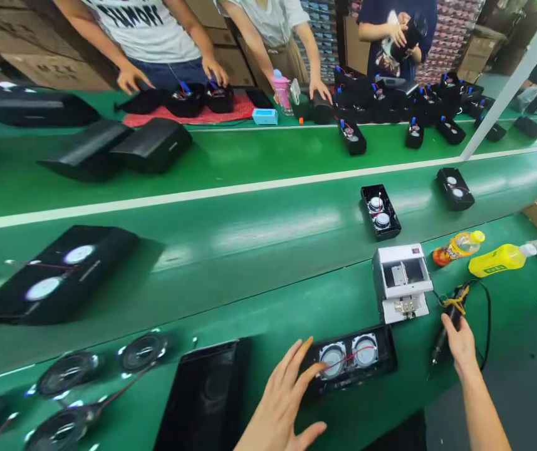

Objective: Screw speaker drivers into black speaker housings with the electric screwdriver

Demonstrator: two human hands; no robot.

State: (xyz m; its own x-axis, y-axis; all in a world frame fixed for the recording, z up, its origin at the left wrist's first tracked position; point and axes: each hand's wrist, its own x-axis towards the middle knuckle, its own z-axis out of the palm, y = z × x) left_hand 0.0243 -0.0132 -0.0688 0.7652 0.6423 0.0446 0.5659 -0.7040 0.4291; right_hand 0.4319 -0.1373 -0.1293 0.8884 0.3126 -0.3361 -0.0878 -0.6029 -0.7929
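Observation:
My right hand (460, 344) grips a black electric screwdriver (442, 338), its bit angled down toward the green bench. A yellow tie and a black cable hang at the tool's upper end. With fingers spread, my left hand (291, 394) hovers at the left end of a black speaker housing (385, 360); whether it touches is unclear. Two round speaker drivers (364, 351) with red wires sit in that housing. Left of my left hand lies a black panel or empty-looking case (202, 394). A white screw feeder (402, 282) stands behind the housing.
Loose speaker drivers (68, 373) lie at the lower left. Beyond the bench, a green conveyor (249, 232) carries speaker housings (381, 213). An orange-labelled drink bottle (456, 248) and a yellow bottle (498, 260) lie at right. Several co-workers handle black parts across the line; a pole (507, 88) rises there.

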